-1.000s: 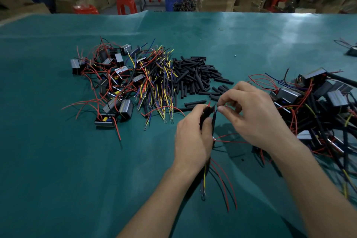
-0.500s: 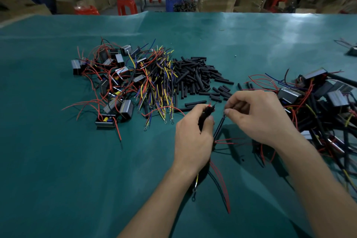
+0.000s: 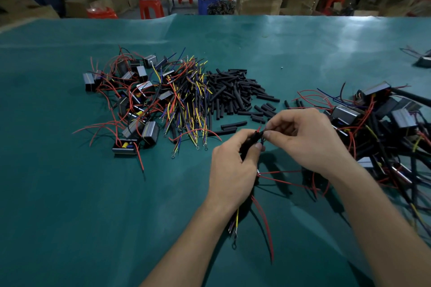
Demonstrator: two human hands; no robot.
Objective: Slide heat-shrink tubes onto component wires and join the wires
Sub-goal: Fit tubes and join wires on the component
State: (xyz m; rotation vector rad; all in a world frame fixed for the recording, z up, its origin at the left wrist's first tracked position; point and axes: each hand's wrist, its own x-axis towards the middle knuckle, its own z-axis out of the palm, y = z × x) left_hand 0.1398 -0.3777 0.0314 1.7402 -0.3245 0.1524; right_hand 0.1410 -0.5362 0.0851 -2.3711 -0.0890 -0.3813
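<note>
We grip a black-sleeved wire bundle [image 3: 250, 144] in our left hand [image 3: 233, 170] while our right hand [image 3: 307, 140] pinches its tip; beyond lie loose heat-shrink tubes [image 3: 233, 93] on the green table [image 3: 93, 216], components [image 3: 130, 100] to their left

Head view: one wide-angle camera, looking forward and down.
It sits close above the green table [image 3: 70, 193], which fills the lower three-quarters of the frame; both forearms enter from the bottom edge, and a workshop background crosses the top edge.
</note>
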